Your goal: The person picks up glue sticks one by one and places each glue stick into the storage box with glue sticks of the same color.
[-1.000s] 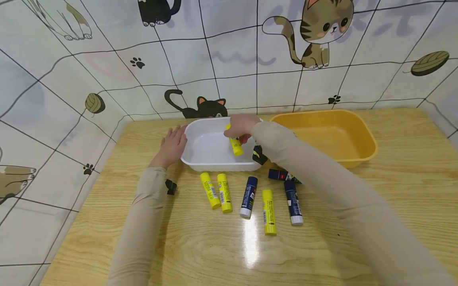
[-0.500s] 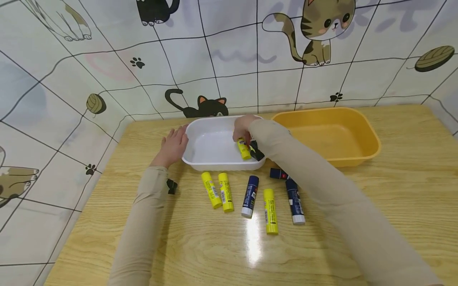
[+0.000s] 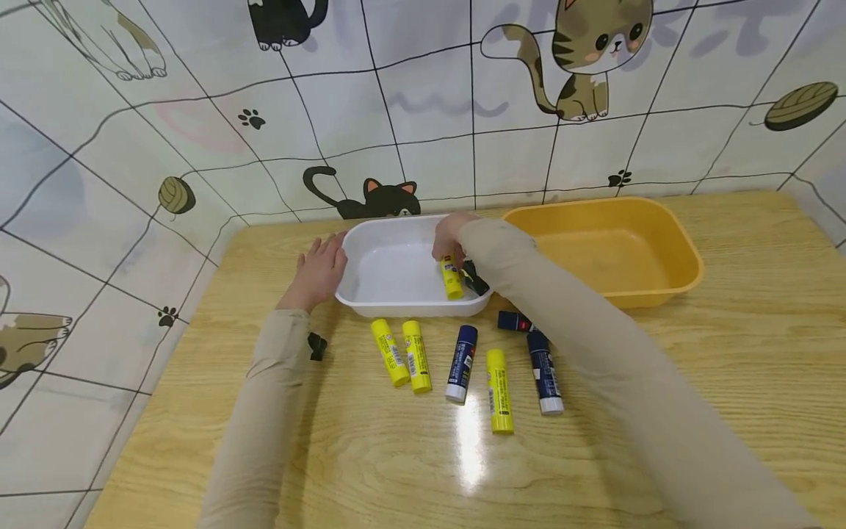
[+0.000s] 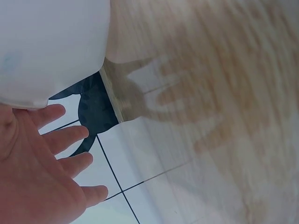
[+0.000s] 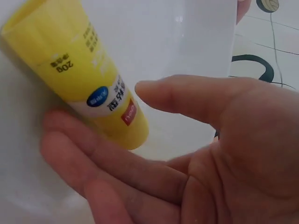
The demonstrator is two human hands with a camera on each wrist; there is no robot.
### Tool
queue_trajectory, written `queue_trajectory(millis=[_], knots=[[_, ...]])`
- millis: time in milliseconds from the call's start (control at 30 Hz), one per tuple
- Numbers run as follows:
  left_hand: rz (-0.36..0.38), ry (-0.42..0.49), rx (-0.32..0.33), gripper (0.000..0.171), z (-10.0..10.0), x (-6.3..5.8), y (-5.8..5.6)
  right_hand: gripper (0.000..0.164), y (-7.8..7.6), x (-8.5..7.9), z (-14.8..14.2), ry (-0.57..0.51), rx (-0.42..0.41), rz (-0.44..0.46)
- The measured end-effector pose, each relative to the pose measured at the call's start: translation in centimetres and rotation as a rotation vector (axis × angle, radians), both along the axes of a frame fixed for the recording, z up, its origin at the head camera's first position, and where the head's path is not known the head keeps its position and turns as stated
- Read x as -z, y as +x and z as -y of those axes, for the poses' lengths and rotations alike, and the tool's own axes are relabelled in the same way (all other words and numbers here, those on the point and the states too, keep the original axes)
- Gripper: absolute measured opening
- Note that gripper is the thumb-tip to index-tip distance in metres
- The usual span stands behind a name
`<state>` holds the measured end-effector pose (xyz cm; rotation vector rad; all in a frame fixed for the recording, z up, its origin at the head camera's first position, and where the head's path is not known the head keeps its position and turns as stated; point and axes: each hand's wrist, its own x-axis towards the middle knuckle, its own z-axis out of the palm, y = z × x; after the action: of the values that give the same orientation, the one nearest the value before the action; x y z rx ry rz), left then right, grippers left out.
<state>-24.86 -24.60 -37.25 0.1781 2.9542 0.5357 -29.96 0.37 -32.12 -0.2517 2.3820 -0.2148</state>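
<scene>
Right wrist view | we see our right hand wide, thumb just apart from the yellow glue stick, fingers along its other side | stick inside the white tub, toward its right end | left hand spread at the tub's left end

A yellow glue stick slants from the upper left to the middle inside a white tub. Its print includes "20g", a blue oval and a red label. The right hand reaches in from the right, thumb tip just beside the stick, fingers loosely bent along its other side. Past the tub's edge show a sliver of the left hand and a pale wall with a drawn yarn ball.
</scene>
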Motion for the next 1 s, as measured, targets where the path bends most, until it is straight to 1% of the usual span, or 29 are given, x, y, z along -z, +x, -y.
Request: queue_trajectory(millis=[133,233,367,500,567,667,800,1000], knots=[[-0.022,0.012,0.002,0.052,0.0,0.1,0.1,0.047,0.5,-0.4,-0.7,0.014,-0.019,-0.045],[-0.038,0.019,0.001,0.051,0.1,0.2,0.1,0.05,1.1,-0.8,-1.3,-0.014,-0.026,-0.086],[-0.033,0.026,0.003,0.052,0.1,0.3,0.1,0.042,2.2,-1.6,-2.1,-0.065,-0.045,-0.139],[-0.024,0.032,0.002,0.052,0.1,0.3,0.1,0.032,4.0,-2.5,-2.9,-0.098,-0.113,-0.22],[-0.022,0.038,-0.002,0.052,0.1,0.3,0.2,0.032,4.9,-2.8,-3.3,-0.118,-0.156,-0.271],[-0.022,0.041,-0.004,0.053,0.2,0.4,0.2,0.033,6.2,-3.0,-4.2,-0.169,-0.188,-0.34],[-0.03,0.039,0.001,0.053,0.2,0.5,0.1,0.028,7.6,-2.9,-5.7,-0.249,-0.179,-0.395],[-0.029,0.038,-0.002,0.054,0.0,0.5,0.2,0.023,9.7,-2.5,-8.1,-0.321,-0.153,-0.469]])
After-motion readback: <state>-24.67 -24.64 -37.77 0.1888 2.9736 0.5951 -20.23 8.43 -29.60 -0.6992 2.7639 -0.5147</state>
